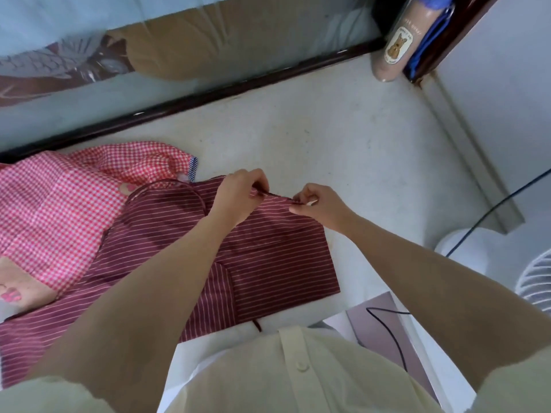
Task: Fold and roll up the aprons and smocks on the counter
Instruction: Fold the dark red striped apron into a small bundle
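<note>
A maroon apron with thin white stripes (268, 263) lies spread on the pale counter (343, 150), reaching from the centre to the lower left. My left hand (238, 195) pinches its far edge. My right hand (319, 207) pinches the same edge a short way to the right, near the far right corner. That edge is lifted slightly between the two hands. A thin maroon strap (179, 186) curves across the apron left of my left hand. To the left lies a red and white checked smock (59, 204), partly under the striped apron.
A dark wooden frame (208, 93) with glass runs along the counter's far edge. A beige cylinder with a dog label (396, 49) stands at the back right. A white fan (533, 281) and a black cable (492, 210) are to the right.
</note>
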`<state>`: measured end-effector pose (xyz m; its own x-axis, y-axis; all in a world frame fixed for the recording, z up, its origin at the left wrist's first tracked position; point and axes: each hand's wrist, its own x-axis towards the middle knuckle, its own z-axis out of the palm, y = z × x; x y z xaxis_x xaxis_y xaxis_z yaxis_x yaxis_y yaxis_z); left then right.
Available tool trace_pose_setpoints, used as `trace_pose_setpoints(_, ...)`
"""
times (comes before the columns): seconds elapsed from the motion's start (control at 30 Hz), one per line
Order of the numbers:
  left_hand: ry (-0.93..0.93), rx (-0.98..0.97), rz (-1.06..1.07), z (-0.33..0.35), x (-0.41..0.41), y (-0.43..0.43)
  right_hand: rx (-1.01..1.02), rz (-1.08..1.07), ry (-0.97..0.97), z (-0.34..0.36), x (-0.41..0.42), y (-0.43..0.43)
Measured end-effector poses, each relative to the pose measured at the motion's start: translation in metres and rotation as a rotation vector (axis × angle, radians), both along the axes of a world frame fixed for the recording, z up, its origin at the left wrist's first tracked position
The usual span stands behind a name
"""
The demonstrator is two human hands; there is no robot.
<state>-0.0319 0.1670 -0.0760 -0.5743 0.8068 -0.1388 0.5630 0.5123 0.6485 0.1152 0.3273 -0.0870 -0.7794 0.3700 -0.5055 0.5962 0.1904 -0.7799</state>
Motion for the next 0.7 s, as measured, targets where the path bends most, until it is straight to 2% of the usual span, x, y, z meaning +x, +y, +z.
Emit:
trace_pose_setpoints(0.13, -0.063, 0.030, 0.043, 0.002, 0.004, 0.002, 0.027, -0.085, 0.040, -0.008, 0.012, 0.003)
trace_pose_setpoints(0.23, -0.093, 0.015, 0.036, 0.001, 0.004, 0.005, 0.042, -0.003, 0.059, -0.004, 0.008, 0.001)
trace_pose_setpoints(0.43, -0.170, -0.162, -0.038, 0.004, 0.004, 0.019, 0.036, 0.022, 0.074, -0.002, -0.001, 0.001)
trace_pose_setpoints(0.5, -0.230, -0.200, -0.002, 0.006, 0.001, 0.027, 0.002, 0.020, 0.086, 0.000, -0.006, 0.004)
trace_pose_setpoints(0.57, -0.271, -0.157, 0.084, 0.006, -0.004, 0.037, -0.086, 0.057, -0.006, -0.001, -0.007, 0.008)
trace_pose_setpoints(0.7, -0.263, -0.076, 0.249, 0.007, -0.019, 0.058, -0.401, 0.228, -0.378, -0.013, 0.002, 0.020)
